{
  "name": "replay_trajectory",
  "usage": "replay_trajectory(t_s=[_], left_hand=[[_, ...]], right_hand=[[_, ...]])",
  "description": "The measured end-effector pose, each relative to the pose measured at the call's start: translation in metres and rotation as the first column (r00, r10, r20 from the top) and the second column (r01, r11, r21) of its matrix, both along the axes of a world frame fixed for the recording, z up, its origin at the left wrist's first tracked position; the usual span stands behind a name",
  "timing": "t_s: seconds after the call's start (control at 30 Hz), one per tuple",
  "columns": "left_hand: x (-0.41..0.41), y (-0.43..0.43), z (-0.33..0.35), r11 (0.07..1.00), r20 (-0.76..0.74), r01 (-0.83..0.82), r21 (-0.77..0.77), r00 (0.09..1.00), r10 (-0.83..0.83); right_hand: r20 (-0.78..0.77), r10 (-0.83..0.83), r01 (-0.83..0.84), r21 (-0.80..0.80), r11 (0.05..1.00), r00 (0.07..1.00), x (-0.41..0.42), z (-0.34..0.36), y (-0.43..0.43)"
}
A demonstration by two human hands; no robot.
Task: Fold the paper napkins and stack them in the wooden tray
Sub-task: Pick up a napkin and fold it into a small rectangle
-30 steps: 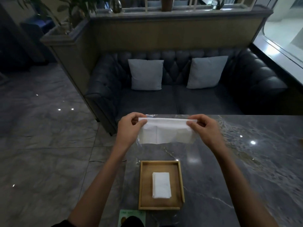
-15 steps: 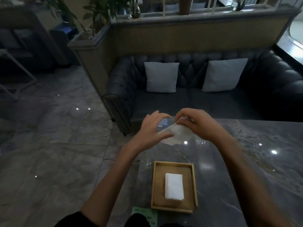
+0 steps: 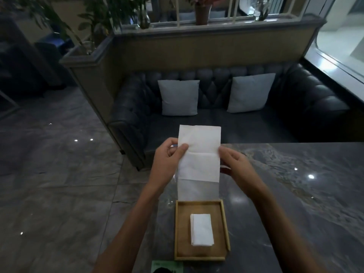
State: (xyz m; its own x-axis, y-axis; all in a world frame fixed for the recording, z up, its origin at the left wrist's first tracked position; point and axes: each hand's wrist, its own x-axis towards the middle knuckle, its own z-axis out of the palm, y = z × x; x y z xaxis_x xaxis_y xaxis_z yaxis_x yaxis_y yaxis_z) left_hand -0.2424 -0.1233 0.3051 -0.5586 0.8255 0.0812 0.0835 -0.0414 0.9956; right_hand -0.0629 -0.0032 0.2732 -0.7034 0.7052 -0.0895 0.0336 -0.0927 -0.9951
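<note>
I hold a white paper napkin [image 3: 199,152] upright above the table as a tall strip with a crease across its middle. My left hand [image 3: 167,160] pinches its left edge at the crease, thumb on the front. My right hand [image 3: 234,164] holds the right edge, its fingers mostly behind the sheet. Below, near the table's front edge, a wooden tray [image 3: 224,221] holds a small stack of folded white napkins [image 3: 201,232].
The dark marble table [image 3: 295,194] reflects the napkin and spreads to the right. A green card [image 3: 167,267] lies at its front edge. Beyond the table stands a dark tufted sofa [image 3: 216,123] with two pale cushions. Tiled floor lies left.
The napkin was stretched wide between both hands, then bunched as the hands came together. Now it stands tall and narrow, gripped at its sides.
</note>
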Motion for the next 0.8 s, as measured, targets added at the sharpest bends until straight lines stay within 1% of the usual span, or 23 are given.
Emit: replay_trajectory(t_s=[0.07,0.13,0.27,0.4,0.47,0.57,0.67,0.8], left_hand=[[0.0,0.002,0.001,1.0,-0.037,-0.025,-0.013,0.999,0.024],[0.0,0.003,0.001,0.999,-0.057,-0.039,-0.026,0.998,0.037],[-0.002,0.004,-0.002,0.997,-0.04,-0.065,-0.029,0.997,0.063],[-0.007,0.006,-0.005,0.996,-0.014,-0.084,-0.038,0.996,0.083],[-0.009,0.007,-0.006,0.997,0.008,-0.063,-0.04,0.998,0.063],[-0.013,0.008,-0.006,0.998,0.037,0.012,-0.059,0.999,-0.01],[-0.019,0.007,-0.005,0.995,0.043,0.054,-0.079,0.998,-0.051],[-0.018,0.009,0.0,0.994,0.088,0.099,-0.042,0.992,-0.095]], right_hand=[[-0.036,-0.027,0.028,0.005,1.0,0.999,-0.003,-0.002,-0.003],[-0.037,-0.078,0.079,0.018,0.997,0.996,-0.008,-0.001,-0.001],[0.008,-0.124,0.123,0.095,0.988,0.992,-0.012,0.003,0.004],[0.019,-0.123,0.12,0.124,0.985,0.992,-0.014,0.008,0.007],[0.012,-0.125,0.122,0.112,0.986,0.992,-0.015,0.01,0.009],[-0.007,-0.144,0.144,0.086,0.986,0.99,-0.014,0.013,0.013],[-0.008,-0.122,0.122,0.07,0.99,0.993,-0.011,0.016,0.017],[-0.007,-0.088,0.088,0.07,0.994,0.996,-0.008,0.018,0.02]])
